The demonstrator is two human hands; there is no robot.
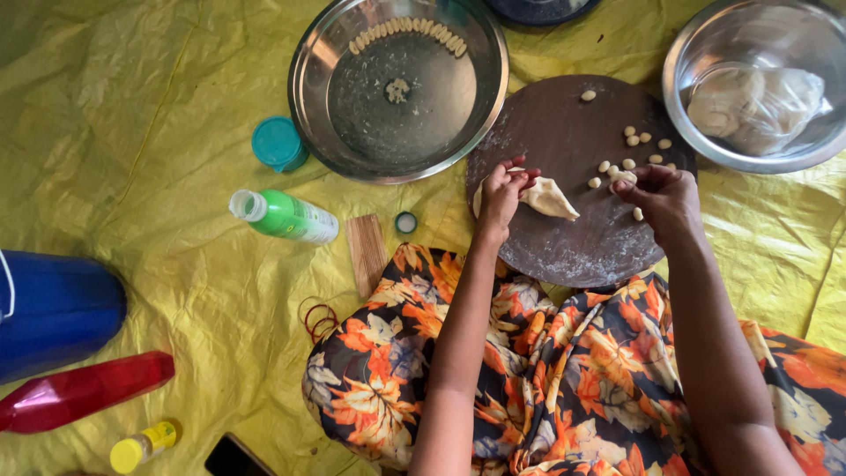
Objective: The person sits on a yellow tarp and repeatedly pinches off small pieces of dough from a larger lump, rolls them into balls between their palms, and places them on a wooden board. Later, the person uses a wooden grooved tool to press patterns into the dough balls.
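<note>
A crinkled yellow plastic sheet [159, 106] covers the sunlit floor.

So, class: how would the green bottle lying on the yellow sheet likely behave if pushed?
The green bottle lies on its side and looks round, so it would probably roll. Its cap seems off, so any contents might spill. The crinkled yellow sheet might slow it.

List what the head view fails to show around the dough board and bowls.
- Right hand: its fingers curl under, so what they pinch is hidden.
- Dough sheet: the near end is covered by the left hand.
- Right bowl: cut by the top edge; the contents sit in a cloudy bag.
- Dark dish at the top edge: mostly out of frame.
</note>
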